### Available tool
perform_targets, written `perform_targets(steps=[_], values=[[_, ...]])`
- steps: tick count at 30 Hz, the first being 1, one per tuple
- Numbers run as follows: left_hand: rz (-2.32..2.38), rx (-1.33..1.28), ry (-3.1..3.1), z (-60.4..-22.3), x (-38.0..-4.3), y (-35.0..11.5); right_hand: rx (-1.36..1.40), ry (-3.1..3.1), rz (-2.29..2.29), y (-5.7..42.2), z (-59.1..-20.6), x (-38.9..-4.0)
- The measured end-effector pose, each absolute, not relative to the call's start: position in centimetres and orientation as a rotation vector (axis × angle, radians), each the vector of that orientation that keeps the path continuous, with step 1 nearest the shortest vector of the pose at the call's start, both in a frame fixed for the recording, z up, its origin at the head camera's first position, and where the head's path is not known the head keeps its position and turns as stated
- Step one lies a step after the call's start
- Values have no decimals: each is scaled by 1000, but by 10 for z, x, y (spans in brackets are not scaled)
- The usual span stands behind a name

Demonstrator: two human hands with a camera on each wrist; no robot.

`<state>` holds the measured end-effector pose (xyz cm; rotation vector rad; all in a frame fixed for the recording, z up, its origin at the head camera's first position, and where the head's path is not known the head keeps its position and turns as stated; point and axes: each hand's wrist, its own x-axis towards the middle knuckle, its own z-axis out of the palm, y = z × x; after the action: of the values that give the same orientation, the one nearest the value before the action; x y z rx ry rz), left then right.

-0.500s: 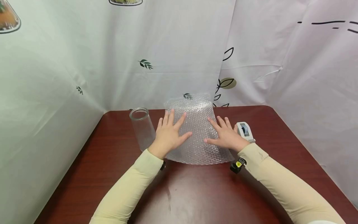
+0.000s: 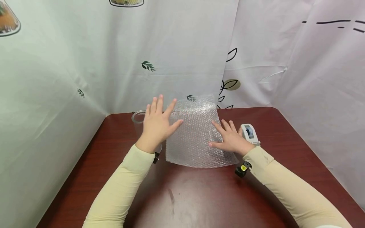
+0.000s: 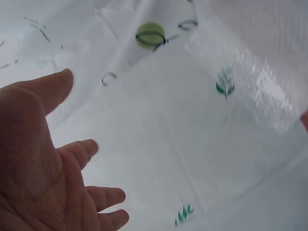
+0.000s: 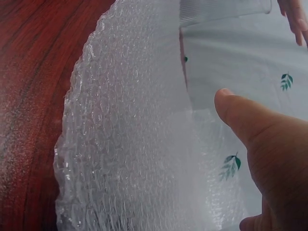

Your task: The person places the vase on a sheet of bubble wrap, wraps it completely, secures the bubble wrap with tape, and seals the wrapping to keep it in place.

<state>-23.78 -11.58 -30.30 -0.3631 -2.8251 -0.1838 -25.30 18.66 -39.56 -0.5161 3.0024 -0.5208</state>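
Here's the left hand [image 2: 157, 128], fingers spread wide, nothing in its grasp, blocking much of the clear jar [image 2: 138, 128] in the head view; whether they touch, I can't tell. That jar stands near the counter's [image 2: 85, 183] far edge, between the far left corner and the bubble wrap [image 2: 189, 136]. And the wrap, there it is, laid out mid-counter, its curved near edge facing the person, its far end rising past the counter's far edge against the white curtain [image 2: 182, 38]. Over its right side, the right hand [image 2: 232, 139], also spread open and gripping nothing, contact unclear! Just beside those fingers, the tape dispenser [image 2: 249, 133], toward the far right corner.
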Motion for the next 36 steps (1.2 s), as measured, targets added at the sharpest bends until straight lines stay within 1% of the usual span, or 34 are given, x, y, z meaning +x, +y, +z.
perform_targets(steps=[6,11,19,27,36], values=[[-149,-187,-2915,-293,-249,-140,-524,2996,-520,188,-397,-252],[-169,-99,-2958,-291,-254,-156,-520,2994,-522,189,-398,-252],[-263,-64,-2999,-292,-251,-163,-518,2999,-518,190,-399,-252],[-191,-53,-3040,-289,-251,-165,-526,2997,-525,191,-398,-250],[-212,-40,-2954,-291,-252,-166,-530,2995,-520,191,-399,-249]])
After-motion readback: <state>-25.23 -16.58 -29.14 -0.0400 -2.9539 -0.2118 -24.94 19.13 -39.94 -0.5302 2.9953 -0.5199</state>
